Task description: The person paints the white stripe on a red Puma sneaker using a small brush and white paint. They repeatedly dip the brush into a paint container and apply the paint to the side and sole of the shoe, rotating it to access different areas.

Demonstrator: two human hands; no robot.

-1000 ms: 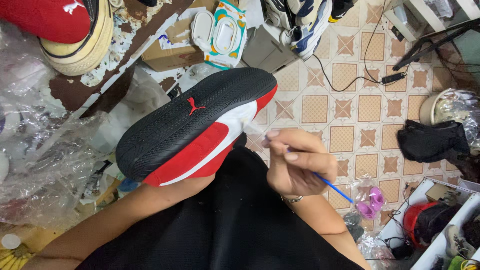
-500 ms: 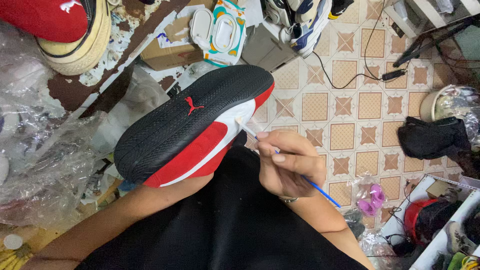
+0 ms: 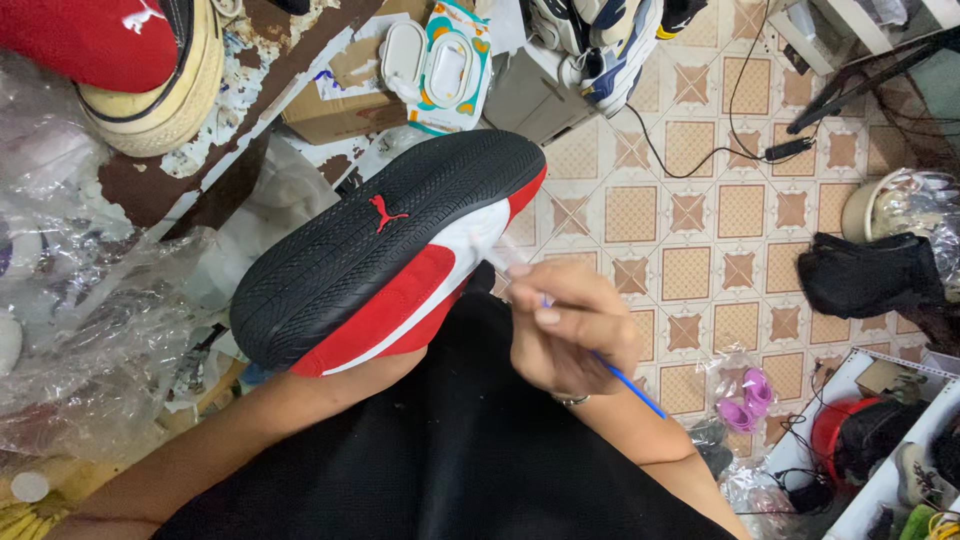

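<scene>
The right hand (image 3: 570, 325) was closed in a tight grip around a thin blue-handled brush (image 3: 630, 380). The blue handle came out behind the grip and pointed down toward the floor, and the pale front part of the brush went out ahead of the fingers. The tip was blurred, so I could not tell if it touched the shoe.

The sneaker (image 3: 390, 250) was just beside the grip, on the side of the left arm and a little higher. It was turned with the black ribbed sole up to the camera, and its red and white side wall faced the right hand. The white part of the side was the nearest to the brush tip.

The left hand was hidden under the sneaker. Only the left forearm (image 3: 250, 440) showed, going under the shoe, so I could not tell how this grip was closed.

Below both arms was black cloth (image 3: 450, 460) on the lap. Beyond the right hand lay a patterned tiled floor (image 3: 700, 210) with a black cable (image 3: 700, 150). Above the sneaker, farther from the grip, was a pack of wet wipes (image 3: 440, 65) on a cardboard box (image 3: 335, 105).
</scene>
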